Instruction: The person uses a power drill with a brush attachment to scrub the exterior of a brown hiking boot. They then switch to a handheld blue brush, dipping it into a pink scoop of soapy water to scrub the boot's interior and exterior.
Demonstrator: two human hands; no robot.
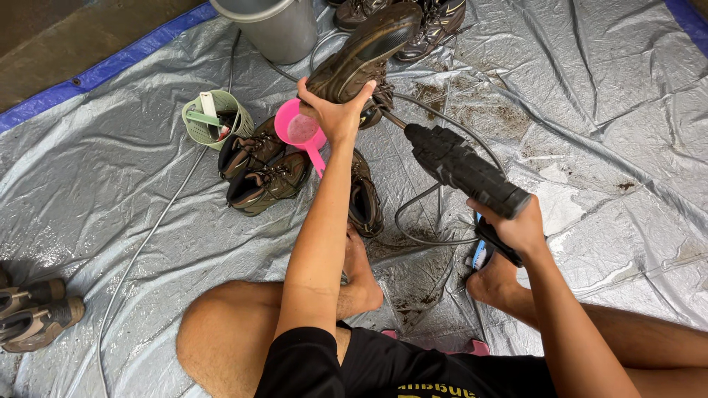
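My left hand (335,110) grips the heel of a muddy brown boot (365,51) and holds it up, sole facing me. My right hand (516,228) holds a black spray gun (461,168) by its handle, its nozzle aimed at the boot's heel, close to my left hand. A grey hose (424,214) loops from the gun across the sheet. Below the raised boot lie a pair of brown boots (262,166) and a single boot (363,195) by my left foot.
I sit on a wet silver tarp (605,110) with a blue edge and mud patches. A pink scoop (302,133), a green basket (214,118) with brushes, a grey bucket (276,26), more shoes at top (435,26) and sandals at far left (33,313) surround me.
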